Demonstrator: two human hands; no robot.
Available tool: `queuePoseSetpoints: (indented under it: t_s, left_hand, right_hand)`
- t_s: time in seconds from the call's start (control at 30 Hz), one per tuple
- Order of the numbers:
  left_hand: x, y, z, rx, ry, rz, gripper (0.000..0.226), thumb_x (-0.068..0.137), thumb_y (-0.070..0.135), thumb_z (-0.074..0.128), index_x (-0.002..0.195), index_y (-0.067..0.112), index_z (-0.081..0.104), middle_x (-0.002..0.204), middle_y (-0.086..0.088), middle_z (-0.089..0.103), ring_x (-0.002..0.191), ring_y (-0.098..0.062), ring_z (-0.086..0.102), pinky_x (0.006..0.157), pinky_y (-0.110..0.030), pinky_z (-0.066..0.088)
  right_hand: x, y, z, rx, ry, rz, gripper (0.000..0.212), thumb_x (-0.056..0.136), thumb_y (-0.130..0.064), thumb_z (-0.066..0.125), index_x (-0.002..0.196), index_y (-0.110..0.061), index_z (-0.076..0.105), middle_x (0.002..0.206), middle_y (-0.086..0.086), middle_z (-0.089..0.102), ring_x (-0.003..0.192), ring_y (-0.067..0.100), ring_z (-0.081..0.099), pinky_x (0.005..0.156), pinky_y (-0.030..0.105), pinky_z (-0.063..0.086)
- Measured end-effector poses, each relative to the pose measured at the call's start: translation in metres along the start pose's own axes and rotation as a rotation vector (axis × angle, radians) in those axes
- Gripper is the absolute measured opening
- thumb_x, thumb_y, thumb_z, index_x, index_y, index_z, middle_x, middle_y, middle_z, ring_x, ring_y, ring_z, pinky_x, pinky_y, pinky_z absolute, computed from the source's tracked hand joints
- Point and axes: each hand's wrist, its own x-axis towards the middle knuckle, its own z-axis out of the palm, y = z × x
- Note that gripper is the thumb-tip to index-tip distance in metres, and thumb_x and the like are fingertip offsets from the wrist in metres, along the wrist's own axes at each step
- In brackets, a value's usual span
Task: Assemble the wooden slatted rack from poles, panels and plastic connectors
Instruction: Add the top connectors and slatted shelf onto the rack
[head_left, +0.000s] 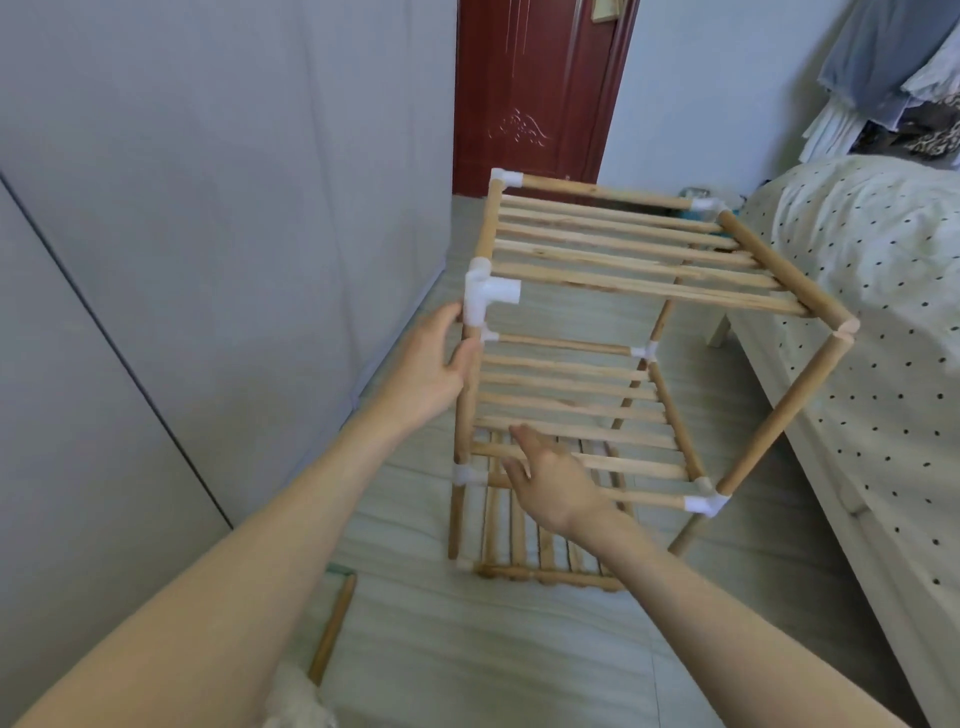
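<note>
Gripping the rack (623, 260) pole (466, 395), left hand (426, 369) fingers; right hand (556, 478) fingers loose over slats (576, 410).

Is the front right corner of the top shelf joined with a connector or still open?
Open: the top side pole and right upright pole meet with bare ends, no connector.

My arms are bare to past the elbow, no sleeves; my left hand (431, 366) and right hand (558, 480) carry no rings, watch or gloves.
</note>
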Motion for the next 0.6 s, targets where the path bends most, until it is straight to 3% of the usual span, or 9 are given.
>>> queuePoseSetpoints:
  t_s: [0.1,0.27,0.4,0.5,0.6]
  left_hand:
    - [-0.01,-0.04,-0.003,0.165,-0.196,-0.098,0.045,0.094,0.018,0.053,0.137,0.013,0.041,0.139,-0.002,0.046,0.129,-0.015,0.04,0.103,-0.024,0.031]
    - [-0.052,-0.126,-0.019,0.273,-0.49,-0.526,0.045,0.096,0.022,0.05,0.139,0.01,0.04,0.138,-0.011,0.047,0.124,-0.025,0.048,0.104,-0.032,0.038]
    - [-0.14,-0.203,-0.006,0.261,-0.46,-0.768,0.038,0.096,0.015,0.05,0.131,0.002,0.046,0.13,-0.019,0.051,0.11,-0.025,0.053,0.086,-0.023,0.041]
    - [-0.202,-0.249,0.015,0.342,-0.487,-0.952,0.045,0.095,0.019,0.05,0.135,0.0,0.041,0.134,-0.02,0.048,0.122,-0.029,0.049,0.095,-0.029,0.04]
    - [-0.235,-0.274,0.035,0.468,-0.523,-0.958,0.05,0.093,0.011,0.048,0.14,0.005,0.035,0.13,-0.024,0.049,0.119,-0.034,0.049,0.097,-0.035,0.039]
  right_hand:
    - [0.006,0.024,0.03,-0.292,-0.191,0.08,0.06,0.101,-0.036,0.028,0.151,-0.017,0.0,0.159,0.002,-0.001,0.146,0.021,0.001,0.117,0.045,0.002]
    - [0.025,0.05,0.055,-0.477,-0.171,0.055,0.061,0.101,-0.04,0.025,0.15,-0.023,-0.008,0.158,0.001,-0.01,0.146,0.023,-0.008,0.115,0.052,-0.004]
    - [0.037,0.063,0.086,-0.54,-0.061,0.044,0.067,0.099,-0.046,0.028,0.149,-0.025,-0.011,0.159,0.0,-0.008,0.146,0.023,-0.008,0.114,0.055,-0.003]
    - [0.041,0.071,0.099,-0.587,0.051,0.033,0.073,0.095,-0.049,0.036,0.149,-0.027,-0.007,0.159,-0.001,0.0,0.146,0.022,0.0,0.114,0.055,0.001]
    - [0.04,0.076,0.105,-0.603,0.105,0.002,0.076,0.091,-0.05,0.042,0.15,-0.027,-0.001,0.158,0.001,0.006,0.145,0.023,0.006,0.112,0.055,0.004]
